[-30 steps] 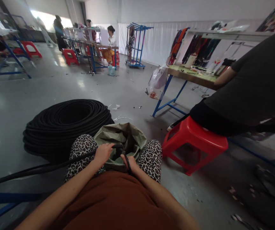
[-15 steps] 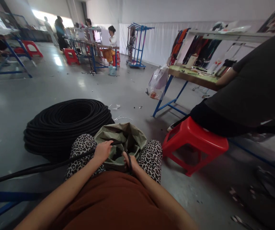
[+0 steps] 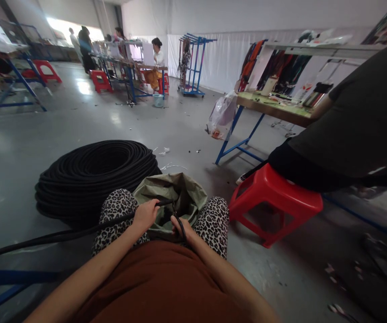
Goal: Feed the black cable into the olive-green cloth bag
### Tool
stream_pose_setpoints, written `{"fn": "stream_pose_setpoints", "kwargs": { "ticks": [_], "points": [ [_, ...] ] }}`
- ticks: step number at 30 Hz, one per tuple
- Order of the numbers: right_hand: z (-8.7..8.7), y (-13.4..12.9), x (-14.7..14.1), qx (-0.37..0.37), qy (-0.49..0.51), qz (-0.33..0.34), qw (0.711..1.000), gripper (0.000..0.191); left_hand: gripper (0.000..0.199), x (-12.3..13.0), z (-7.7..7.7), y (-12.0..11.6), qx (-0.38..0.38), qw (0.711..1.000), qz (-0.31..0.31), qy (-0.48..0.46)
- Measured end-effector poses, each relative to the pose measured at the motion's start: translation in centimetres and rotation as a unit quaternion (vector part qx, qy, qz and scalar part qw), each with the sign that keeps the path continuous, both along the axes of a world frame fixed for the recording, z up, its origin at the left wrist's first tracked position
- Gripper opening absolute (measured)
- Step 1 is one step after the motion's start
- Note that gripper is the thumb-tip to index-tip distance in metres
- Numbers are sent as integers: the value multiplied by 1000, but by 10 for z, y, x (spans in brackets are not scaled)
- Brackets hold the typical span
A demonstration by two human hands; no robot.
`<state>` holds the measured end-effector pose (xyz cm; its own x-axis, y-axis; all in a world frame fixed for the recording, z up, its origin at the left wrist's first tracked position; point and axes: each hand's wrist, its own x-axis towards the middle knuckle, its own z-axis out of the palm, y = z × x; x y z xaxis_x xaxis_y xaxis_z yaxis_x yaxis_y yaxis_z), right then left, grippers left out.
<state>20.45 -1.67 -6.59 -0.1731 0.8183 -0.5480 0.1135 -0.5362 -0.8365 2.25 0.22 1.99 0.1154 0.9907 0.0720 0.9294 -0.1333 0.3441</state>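
Note:
My left hand (image 3: 145,216) is closed around a thick black cord (image 3: 79,232), which runs in from the left edge across my leopard-print knee. The cord's short end sticks out past my fingers over an olive-green sack (image 3: 191,190) that stands open between my knees. In my right hand (image 3: 186,228) is a pair of scissors (image 3: 181,224); the black handle loop shows, and the blades reach up to the cord's end. Whether the blades touch the cord is hard to make out. Left of the sack lies a big coil of black cord (image 3: 62,184).
Close on the right, a person in dark clothes sits on a red stool (image 3: 281,193) at a workbench (image 3: 274,109). A plastic bag (image 3: 221,116) hangs from the bench corner. Farther back stand a blue rack (image 3: 195,65), more benches and several people. Blue bars (image 3: 15,276) are at lower left.
The scissors have turned upward, and their blades now meet or nearly meet the cord's end. My left hand keeps its hold on the cord, nearly in place.

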Motion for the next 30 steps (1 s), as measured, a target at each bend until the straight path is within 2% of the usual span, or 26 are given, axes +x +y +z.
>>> {"fn": "stream_pose_setpoints", "kwargs": {
  "ticks": [13,23,30],
  "points": [
    [1,0,2,15,-33,27,999,41,28,0,-9,0,-26,999,-26,7],
    [16,-3,1,10,-45,19,999,39,28,2,-4,-3,-41,998,-30,24],
    [6,0,2,5,-52,34,998,41,28,3,-6,-3,-42,998,-32,27]
  ]
}}
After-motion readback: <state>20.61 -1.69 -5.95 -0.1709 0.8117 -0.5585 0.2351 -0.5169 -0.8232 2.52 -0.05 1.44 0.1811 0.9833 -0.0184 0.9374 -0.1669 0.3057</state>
